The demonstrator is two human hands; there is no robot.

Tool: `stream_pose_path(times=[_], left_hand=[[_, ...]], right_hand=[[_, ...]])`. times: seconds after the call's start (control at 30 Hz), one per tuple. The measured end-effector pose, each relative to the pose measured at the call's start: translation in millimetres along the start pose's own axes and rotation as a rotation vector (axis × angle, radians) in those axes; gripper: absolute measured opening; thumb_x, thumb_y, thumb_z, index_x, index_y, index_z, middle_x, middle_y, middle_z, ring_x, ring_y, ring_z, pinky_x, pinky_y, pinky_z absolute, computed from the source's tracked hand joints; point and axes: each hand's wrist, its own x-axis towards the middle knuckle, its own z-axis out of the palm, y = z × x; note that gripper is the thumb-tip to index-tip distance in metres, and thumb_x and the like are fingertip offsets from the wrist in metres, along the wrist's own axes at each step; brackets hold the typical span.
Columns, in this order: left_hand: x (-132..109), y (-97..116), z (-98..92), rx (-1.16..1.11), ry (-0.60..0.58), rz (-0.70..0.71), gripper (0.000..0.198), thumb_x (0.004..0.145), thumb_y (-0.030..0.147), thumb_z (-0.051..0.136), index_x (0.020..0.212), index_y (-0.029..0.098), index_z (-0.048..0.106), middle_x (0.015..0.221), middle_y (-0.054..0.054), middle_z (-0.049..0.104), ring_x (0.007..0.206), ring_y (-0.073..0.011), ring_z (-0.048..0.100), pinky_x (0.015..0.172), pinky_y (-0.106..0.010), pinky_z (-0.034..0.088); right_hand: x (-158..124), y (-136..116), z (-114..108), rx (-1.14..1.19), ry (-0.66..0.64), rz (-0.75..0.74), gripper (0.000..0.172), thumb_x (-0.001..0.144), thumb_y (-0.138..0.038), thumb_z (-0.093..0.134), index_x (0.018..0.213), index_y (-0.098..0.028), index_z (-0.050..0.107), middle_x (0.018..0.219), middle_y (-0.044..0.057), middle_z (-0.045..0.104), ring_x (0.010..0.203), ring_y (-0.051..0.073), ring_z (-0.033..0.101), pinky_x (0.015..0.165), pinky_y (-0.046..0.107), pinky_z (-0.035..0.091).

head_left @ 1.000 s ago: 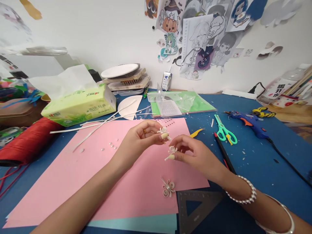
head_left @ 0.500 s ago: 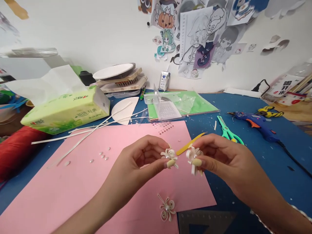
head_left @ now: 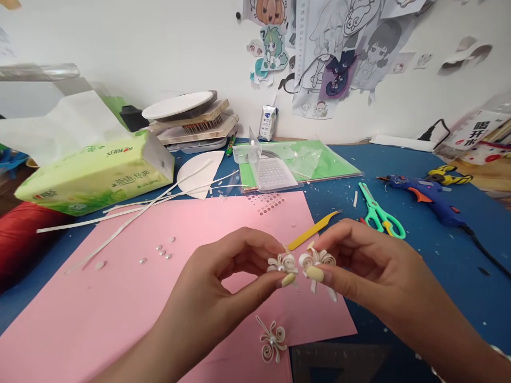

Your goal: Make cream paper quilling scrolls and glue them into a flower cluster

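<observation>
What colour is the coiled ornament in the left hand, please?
The coiled ornament is off-white, showing best in the head view.

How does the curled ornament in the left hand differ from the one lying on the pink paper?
The held ornament is pinched in the left hand, above the paper; the lying ornament rests on the pink paper, untouched. The held ornament is tilted and partly hidden by the hand; the lying ornament is flat, its two spirals in plain view. Both are off-white, curled from strips, with a pearl-like bead.
</observation>
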Motion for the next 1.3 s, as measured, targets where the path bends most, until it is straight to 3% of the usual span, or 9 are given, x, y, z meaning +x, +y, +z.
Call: stream_pose_path(times=[0.6, 0.83, 1.3], left_hand=[[-0.7, 0.3, 2.8, 0.094, 0.015, 0.039, 0.011, 0.068, 0.016, 0.063, 0.076, 0.023, 0.061, 0.07, 0.006, 0.066, 0.061, -0.0067, 0.061, 0.059, -0.01, 0.049], [-1.2, 0.0, 2.3, 0.197, 0.026, 0.07, 0.01, 0.068, 0.018, 0.063, 0.077, 0.022, 0.062, 0.071, 0.003, 0.067, 0.059, -0.0098, 0.061, 0.058, -0.016, 0.051], [-3.5, -1.5, 1.9, 0.232, 0.012, 0.088, 0.011, 0.068, 0.019, 0.064, 0.078, 0.024, 0.062, 0.071, 0.007, 0.067, 0.061, -0.0055, 0.061, 0.059, -0.009, 0.048]], right_hand=[[-1.5, -1.4, 1.9, -0.09, 0.018, -0.017, 0.013, 0.071, -0.032, 0.059, 0.077, -0.022, 0.055, 0.073, 0.001, 0.061, 0.065, 0.013, 0.058, 0.05, 0.022, 0.045], [-0.7, -0.4, 4.0, -0.108, 0.006, -0.004, 0.013, 0.072, -0.031, 0.058, 0.079, -0.021, 0.054, 0.067, 0.001, 0.058, 0.064, 0.014, 0.058, 0.052, 0.024, 0.046], [0.1, -0.2, 4.1, -0.093, -0.01, 0.011, 0.011, 0.072, -0.03, 0.058, 0.078, -0.023, 0.053, 0.069, -0.001, 0.059, 0.067, 0.014, 0.058, 0.055, 0.023, 0.046]])
